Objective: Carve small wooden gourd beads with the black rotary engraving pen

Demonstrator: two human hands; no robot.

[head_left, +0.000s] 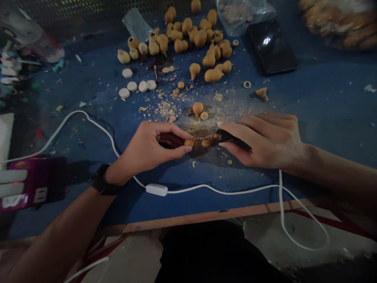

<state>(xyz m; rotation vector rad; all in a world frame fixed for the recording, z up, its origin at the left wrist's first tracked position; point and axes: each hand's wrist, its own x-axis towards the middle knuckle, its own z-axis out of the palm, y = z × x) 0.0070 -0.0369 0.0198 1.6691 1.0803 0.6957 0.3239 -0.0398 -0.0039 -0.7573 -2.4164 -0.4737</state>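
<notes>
Pretty fiddly close-up work here: the left hand (147,147) pinches a tiny tan gourd (189,143) between thumb and fingertips, right up against the thin metal bit (202,138) of a slim black rotary tool (232,138). The right hand (262,141) grips that tool between thumb and fingers, both hands low over a blue-painted workbench (265,98). Pale shavings (166,108) litter the surface, with a heap of tan bottle gourds (200,38) farther up.
</notes>
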